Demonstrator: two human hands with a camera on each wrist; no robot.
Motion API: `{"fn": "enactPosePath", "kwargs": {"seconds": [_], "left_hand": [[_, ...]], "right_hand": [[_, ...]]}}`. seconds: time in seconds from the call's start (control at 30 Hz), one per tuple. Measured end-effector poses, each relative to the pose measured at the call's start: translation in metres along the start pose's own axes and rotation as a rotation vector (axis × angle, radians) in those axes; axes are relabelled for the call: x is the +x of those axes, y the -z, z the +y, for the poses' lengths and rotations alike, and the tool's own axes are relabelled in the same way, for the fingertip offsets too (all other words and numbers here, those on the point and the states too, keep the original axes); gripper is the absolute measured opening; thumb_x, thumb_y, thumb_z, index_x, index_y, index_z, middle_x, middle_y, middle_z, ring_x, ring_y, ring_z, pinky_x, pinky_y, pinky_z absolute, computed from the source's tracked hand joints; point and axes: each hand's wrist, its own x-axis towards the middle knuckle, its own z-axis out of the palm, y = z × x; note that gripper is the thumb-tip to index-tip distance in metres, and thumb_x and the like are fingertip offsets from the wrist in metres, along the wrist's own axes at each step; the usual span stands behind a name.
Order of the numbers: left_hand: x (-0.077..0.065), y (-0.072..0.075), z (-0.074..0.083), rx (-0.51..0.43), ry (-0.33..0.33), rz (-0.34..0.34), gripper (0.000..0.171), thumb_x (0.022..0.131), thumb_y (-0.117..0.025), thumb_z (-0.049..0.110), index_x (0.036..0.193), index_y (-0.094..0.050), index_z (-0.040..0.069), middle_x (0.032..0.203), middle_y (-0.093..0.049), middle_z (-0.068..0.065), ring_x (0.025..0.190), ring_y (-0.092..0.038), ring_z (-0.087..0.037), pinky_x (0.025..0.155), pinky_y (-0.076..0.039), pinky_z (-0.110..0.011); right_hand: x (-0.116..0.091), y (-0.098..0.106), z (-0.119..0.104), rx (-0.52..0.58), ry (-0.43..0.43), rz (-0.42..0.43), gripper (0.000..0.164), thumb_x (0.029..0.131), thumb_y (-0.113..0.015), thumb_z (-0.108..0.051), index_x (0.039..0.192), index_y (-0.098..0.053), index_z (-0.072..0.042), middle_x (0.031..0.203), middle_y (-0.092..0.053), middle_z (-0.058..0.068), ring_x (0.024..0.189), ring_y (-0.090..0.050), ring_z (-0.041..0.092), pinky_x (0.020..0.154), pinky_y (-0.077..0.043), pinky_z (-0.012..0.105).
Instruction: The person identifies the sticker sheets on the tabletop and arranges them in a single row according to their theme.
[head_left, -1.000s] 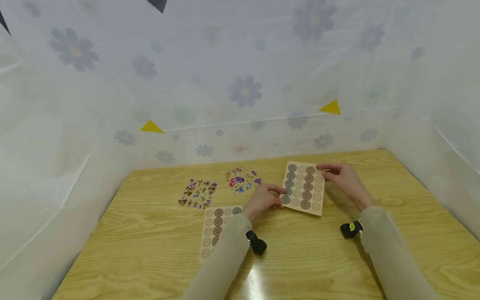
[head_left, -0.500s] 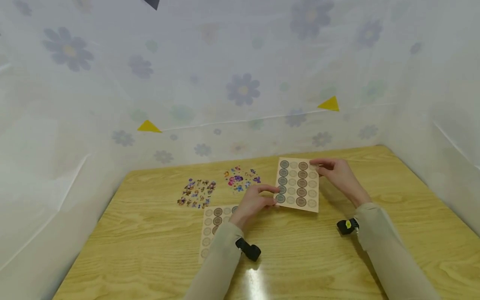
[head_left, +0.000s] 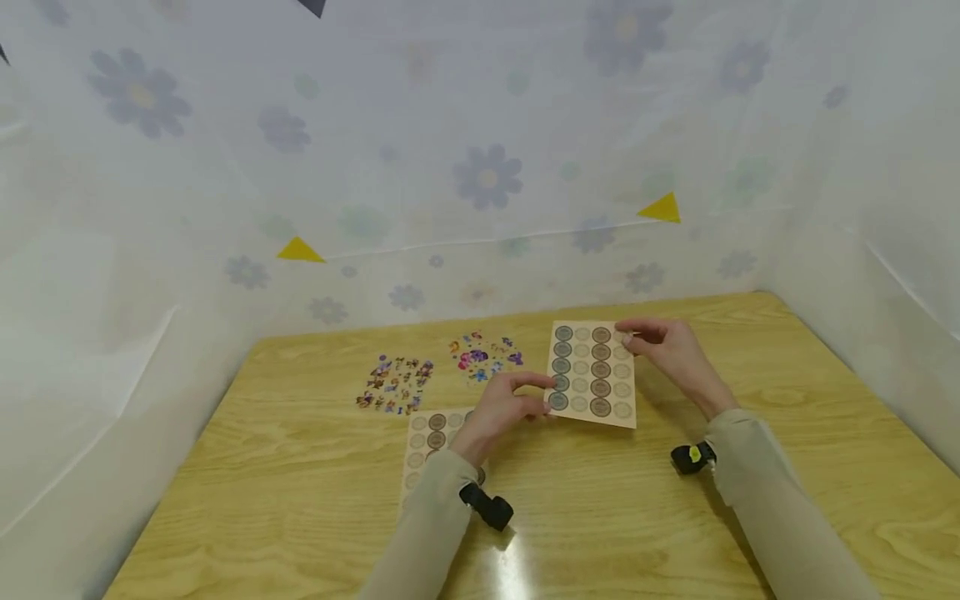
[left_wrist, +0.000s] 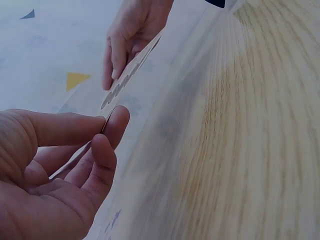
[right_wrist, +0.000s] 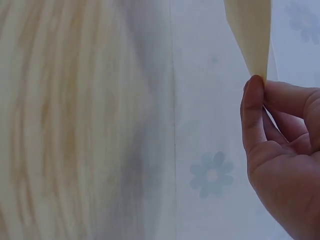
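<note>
Both hands hold a tan sticker sheet (head_left: 591,371) printed with columns of round dark and pale seals, raised off the wooden table and tilted. My left hand (head_left: 501,412) pinches its left edge near the lower corner; the left wrist view shows thumb and fingers (left_wrist: 70,130) on either side of the thin sheet. At the upper right corner my right hand (head_left: 675,358) pinches it between thumb and fingers, and the right wrist view shows the sheet's plain back (right_wrist: 252,35). A second sheet of round seals (head_left: 416,442) lies flat under the left forearm, partly hidden by it.
Two clear sheets of small colourful stickers lie behind the left hand: a brownish-purple one (head_left: 395,385) and a pink-and-blue one (head_left: 483,357). A white flowered curtain (head_left: 405,167) with yellow triangles closes off the wooden table's (head_left: 247,467) back and sides.
Both hands have carried the held sheet a little to the left. The other sheets stay where they were, with the left forearm now covering the flat seal sheet differently.
</note>
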Motion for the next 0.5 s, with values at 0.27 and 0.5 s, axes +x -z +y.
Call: {"fn": "enactPosePath", "kwargs": {"seconds": [0.27,0.5], "left_hand": [[-0.013,0.004,0.003,-0.027,0.000,-0.015,0.031,0.088,-0.069,0.003,0.117,-0.072,0.012,0.121,-0.064,-0.004,0.090,-0.064,-0.038,0.080,-0.051,-0.049],[-0.019,0.003,0.012,-0.013,0.010,-0.042,0.033,0.088,-0.068,0.003,0.119,-0.071,0.013,0.116,-0.067,-0.006,0.091,-0.067,-0.037,0.076,-0.052,-0.046]], "right_hand": [[-0.004,-0.005,-0.007,-0.001,-0.027,-0.031,0.032,0.098,-0.062,-0.015,0.128,-0.064,-0.005,0.120,-0.066,0.016,0.095,-0.065,0.020,0.090,-0.049,0.050],[-0.008,-0.004,-0.014,-0.003,-0.031,-0.041,0.031,0.098,-0.062,-0.014,0.128,-0.064,-0.006,0.120,-0.065,0.015,0.097,-0.064,0.023,0.089,-0.049,0.051]]}}
